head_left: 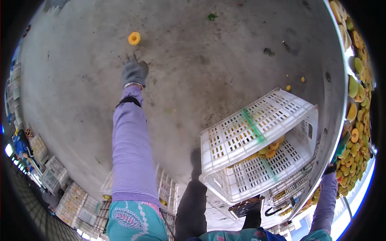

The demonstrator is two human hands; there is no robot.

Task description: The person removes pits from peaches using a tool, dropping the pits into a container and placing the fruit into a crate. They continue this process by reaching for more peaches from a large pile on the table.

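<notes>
My left hand [134, 71], in a grey glove, reaches out low over the concrete floor with its fingers apart and nothing in them. Just beyond its fingertips lies a yellow-orange peach half [134, 38], apart from the hand. At the far right my right hand [341, 148], in a dark greenish glove, is at the rim of a table heaped with halved peaches [354, 150]. Its fingers are too hidden to make out. Between my arms a white slotted plastic crate [257, 124] with a green stripe lies tipped on its side, some peach halves inside.
The metal table rim [345, 80] curves down the right side. Stacked crates [72, 201] stand at the lower left, where another person [20, 144] in blue is partly visible. Small yellow scraps [288, 87] and a green leafy bit [212, 17] lie on the floor.
</notes>
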